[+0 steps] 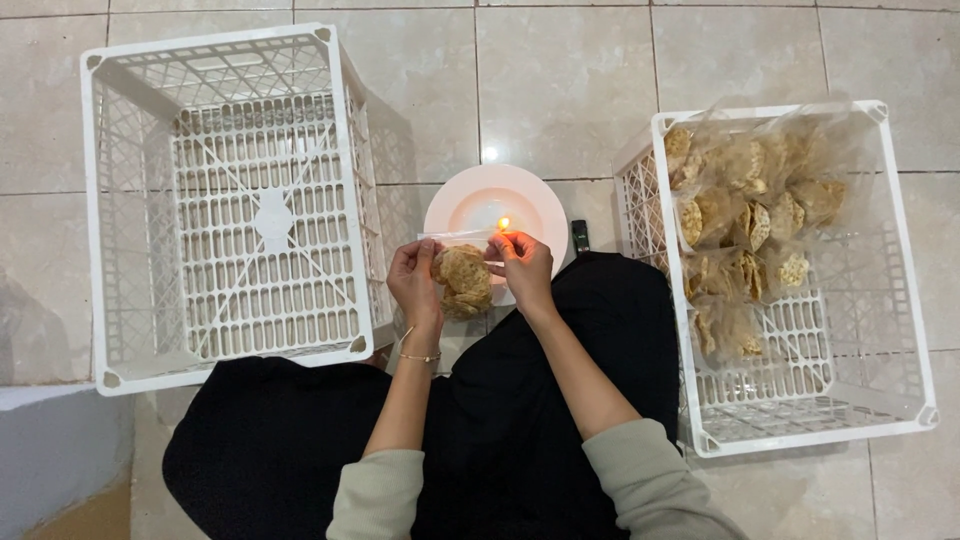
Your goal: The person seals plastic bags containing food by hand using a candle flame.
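Both hands pinch one clear plastic bag of round golden crackers: left hand grips its left edge, right hand its top-right edge. It hangs between them, over a pale pink round plate with a small flame.

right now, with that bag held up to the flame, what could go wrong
1. Both hands, left hand and right hand, pinch the bag of crackers right by the small flame; the fingertips look close enough to get burned.
2. The thin clear plastic could melt past the edge and open a hole.
3. The flame stands on the white plate between the empty crate and the crate of filled bags; a knock could tip it.
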